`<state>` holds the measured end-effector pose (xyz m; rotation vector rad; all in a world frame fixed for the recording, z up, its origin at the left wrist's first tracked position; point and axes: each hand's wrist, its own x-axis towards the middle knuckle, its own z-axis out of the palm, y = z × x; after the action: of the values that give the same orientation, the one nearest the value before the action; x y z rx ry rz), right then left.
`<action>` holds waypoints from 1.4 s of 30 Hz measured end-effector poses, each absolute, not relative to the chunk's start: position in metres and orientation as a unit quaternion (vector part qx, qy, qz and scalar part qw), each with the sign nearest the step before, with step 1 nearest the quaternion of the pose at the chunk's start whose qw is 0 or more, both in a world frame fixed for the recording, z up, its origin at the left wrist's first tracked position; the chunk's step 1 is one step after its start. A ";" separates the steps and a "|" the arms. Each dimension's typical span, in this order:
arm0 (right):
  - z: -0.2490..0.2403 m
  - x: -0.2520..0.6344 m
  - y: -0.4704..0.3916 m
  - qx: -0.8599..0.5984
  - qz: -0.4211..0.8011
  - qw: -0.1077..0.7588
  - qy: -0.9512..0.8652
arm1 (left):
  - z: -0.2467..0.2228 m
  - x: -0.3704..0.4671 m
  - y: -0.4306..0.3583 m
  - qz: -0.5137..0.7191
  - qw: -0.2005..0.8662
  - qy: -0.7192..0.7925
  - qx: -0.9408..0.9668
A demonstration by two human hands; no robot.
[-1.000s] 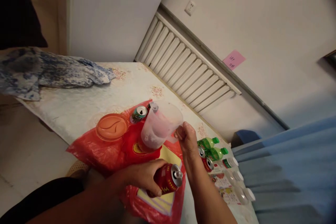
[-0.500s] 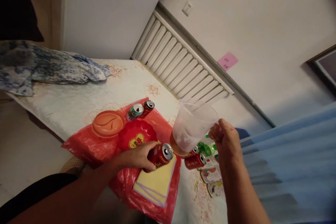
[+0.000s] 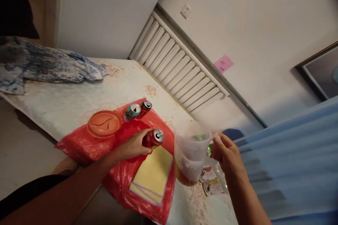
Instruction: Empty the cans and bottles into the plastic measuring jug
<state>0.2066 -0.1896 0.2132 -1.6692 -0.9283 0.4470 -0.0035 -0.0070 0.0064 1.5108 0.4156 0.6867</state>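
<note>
My left hand [image 3: 136, 145] is wrapped round a red drink can [image 3: 153, 138] with an opened top, held above the red plastic bag. My right hand [image 3: 224, 151] grips the handle of a clear plastic jug [image 3: 191, 154], which has brown liquid in its bottom and froth above it. Below the left hand lies a red scalloped dish [image 3: 126, 132], mostly covered by the hand. Folded yellow cloths [image 3: 154, 175] rest on the red plastic bag [image 3: 116, 186], between the two hands.
An orange divided bowl [image 3: 104, 123], a green can [image 3: 132, 111] and a dark red can [image 3: 145, 107] stand at the bag's far side. Labelled containers [image 3: 211, 187] sit behind the jug. A radiator [image 3: 176, 63] lines the wall; a blue curtain [image 3: 295, 161] hangs right.
The jug has gone from tilted to nearly upright and sits lower in view, now hiding the red cans behind it. The held can has moved up and left, away from the jug.
</note>
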 end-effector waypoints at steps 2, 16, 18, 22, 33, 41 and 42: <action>0.210 0.205 -0.191 -0.719 0.192 0.538 -0.396 | 0.007 -0.003 -0.005 0.310 0.646 0.184 0.673; 0.214 0.195 -0.178 -0.772 0.158 0.389 -0.478 | 0.008 0.000 -0.004 0.334 0.607 0.210 0.690; 0.215 0.193 -0.176 -0.774 0.153 0.376 -0.486 | 0.008 0.001 -0.004 0.338 0.597 0.214 0.696; 0.216 0.193 -0.172 -0.777 0.141 0.348 -0.506 | 0.003 0.003 -0.004 0.345 0.587 0.217 0.700; 0.217 0.192 -0.163 -0.778 0.118 0.292 -0.544 | -0.006 0.006 -0.002 0.361 0.553 0.209 0.721; 0.219 0.192 -0.157 -0.779 0.111 0.280 -0.550 | -0.009 0.007 -0.002 0.361 0.541 0.214 0.729; 0.219 0.192 -0.157 -0.778 0.110 0.280 -0.552 | -0.009 0.006 -0.002 0.360 0.540 0.215 0.730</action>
<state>0.1922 -0.1567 0.2189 -2.0865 -1.4801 0.2940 0.0065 -0.0019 -0.0087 1.7340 0.5104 0.8557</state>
